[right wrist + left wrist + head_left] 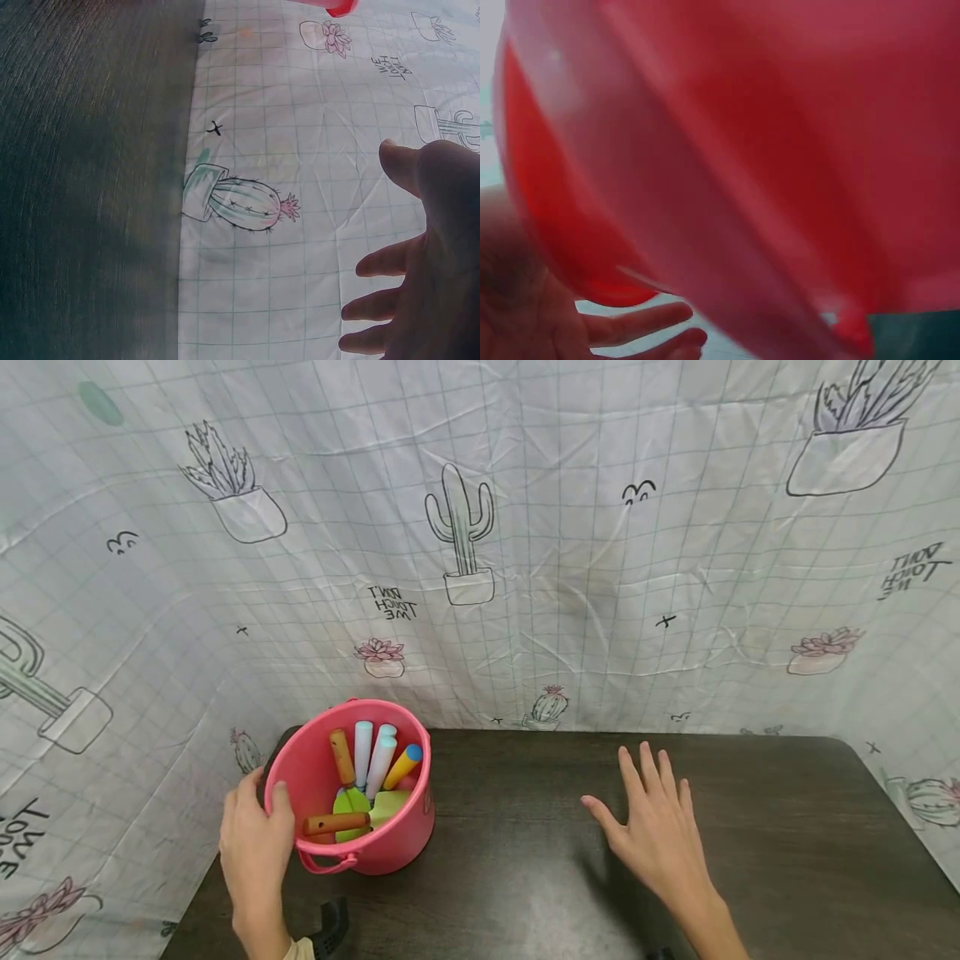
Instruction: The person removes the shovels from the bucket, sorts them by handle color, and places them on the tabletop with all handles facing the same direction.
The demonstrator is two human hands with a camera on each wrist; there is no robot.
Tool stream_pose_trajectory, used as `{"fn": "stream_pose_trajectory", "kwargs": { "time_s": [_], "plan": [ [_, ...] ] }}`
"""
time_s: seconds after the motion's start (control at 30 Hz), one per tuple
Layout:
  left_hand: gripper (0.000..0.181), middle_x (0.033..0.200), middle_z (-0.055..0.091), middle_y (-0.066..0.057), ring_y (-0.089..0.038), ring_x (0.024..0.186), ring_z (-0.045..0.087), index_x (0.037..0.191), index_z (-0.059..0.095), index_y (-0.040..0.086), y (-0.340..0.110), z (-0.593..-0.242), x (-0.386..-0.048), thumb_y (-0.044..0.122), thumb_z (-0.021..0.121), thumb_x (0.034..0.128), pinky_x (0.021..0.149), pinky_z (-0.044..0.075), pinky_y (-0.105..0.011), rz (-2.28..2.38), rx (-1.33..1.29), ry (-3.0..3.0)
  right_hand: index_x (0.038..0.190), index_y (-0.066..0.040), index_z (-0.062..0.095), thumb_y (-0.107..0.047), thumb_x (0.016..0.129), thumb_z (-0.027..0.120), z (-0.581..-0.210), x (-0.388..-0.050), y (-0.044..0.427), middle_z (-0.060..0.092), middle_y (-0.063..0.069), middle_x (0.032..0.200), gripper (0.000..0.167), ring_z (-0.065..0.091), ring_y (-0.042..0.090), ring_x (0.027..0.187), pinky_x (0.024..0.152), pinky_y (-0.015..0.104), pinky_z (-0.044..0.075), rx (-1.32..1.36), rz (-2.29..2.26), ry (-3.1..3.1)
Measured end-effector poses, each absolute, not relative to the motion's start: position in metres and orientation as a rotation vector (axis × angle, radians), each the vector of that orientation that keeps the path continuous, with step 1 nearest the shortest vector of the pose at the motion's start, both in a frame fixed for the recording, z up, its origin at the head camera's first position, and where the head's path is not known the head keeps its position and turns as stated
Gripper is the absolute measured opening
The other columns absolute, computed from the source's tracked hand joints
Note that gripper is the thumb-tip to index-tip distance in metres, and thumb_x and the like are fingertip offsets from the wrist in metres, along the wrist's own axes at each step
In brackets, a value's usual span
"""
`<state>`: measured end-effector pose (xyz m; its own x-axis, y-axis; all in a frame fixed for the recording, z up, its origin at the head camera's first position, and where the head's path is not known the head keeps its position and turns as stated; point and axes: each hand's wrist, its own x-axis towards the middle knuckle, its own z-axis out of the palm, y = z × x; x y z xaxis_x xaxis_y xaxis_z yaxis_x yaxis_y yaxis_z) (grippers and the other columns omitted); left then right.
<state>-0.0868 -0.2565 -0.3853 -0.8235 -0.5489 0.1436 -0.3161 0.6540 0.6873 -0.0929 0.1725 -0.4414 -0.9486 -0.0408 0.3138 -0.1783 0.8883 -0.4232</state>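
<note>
In the head view a pink bucket (401,852) stands at the left of the dark table, holding white tubes with pale blue caps, a yellow one with a blue cap (405,766), orange-brown handles (337,823) and green pieces. My left hand (257,852) is at its left rim, thumb near the edge and fingers loosely extended outside; whether it touches is unclear. The bucket (780,150) fills much of the left wrist view, with the hand (525,300) beside it. My right hand (663,843) hovers over the table with fingers spread, holding nothing, also seen from the right wrist (442,255).
The dark wooden table (525,827) extends between and beyond the hands. A whitish gridded cloth (570,552) printed with cacti hangs behind the table and along both sides. A dark strap (331,928) is at the left wrist.
</note>
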Motion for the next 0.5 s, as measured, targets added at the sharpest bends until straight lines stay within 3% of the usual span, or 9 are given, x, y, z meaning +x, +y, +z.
{"fn": "stream_pose_trajectory", "kwargs": {
  "time_s": [0.33, 0.43, 0.5],
  "plan": [
    [0.052, 0.138, 0.053, -0.034, -0.051, 0.118, 0.056, 0.156, 0.036, -0.002, -0.261, -0.398, -0.091, 0.017, 0.041, 0.1076, 0.094, 0.048, -0.066, -1.271, 0.682, -2.427, 0.154, -0.002, 0.043, -0.053, 0.098, 0.065, -0.442, -0.094, 0.172, 0.035, 0.035, 0.157, 0.079, 0.027, 0.055, 0.146, 0.107, 0.078, 0.024, 0.177, 0.638, -2.748],
    [0.051, 0.135, 0.053, -0.031, -0.045, 0.115, 0.056, 0.157, 0.036, 0.0, -0.263, -0.401, -0.092, 0.016, 0.041, 0.1079, 0.086, 0.054, -0.047, -1.353, 0.694, -2.379, 0.149, 0.0, 0.049, -0.047, 0.098, 0.068, -0.441, -0.094, 0.171, 0.041, 0.036, 0.152, 0.072, 0.033, 0.056, 0.143, 0.107, 0.075, 0.029, 0.18, 0.637, -2.725],
    [0.051, 0.135, 0.053, -0.029, -0.041, 0.113, 0.055, 0.157, 0.037, 0.002, -0.264, -0.402, -0.093, 0.016, 0.042, 0.1082, 0.078, 0.052, -0.029, -1.412, 0.696, -2.344, 0.145, 0.003, 0.053, -0.039, 0.097, 0.072, -0.441, -0.094, 0.169, 0.048, 0.036, 0.147, 0.066, 0.04, 0.055, 0.139, 0.104, 0.073, 0.035, 0.189, 0.644, -2.689]
  ]
}}
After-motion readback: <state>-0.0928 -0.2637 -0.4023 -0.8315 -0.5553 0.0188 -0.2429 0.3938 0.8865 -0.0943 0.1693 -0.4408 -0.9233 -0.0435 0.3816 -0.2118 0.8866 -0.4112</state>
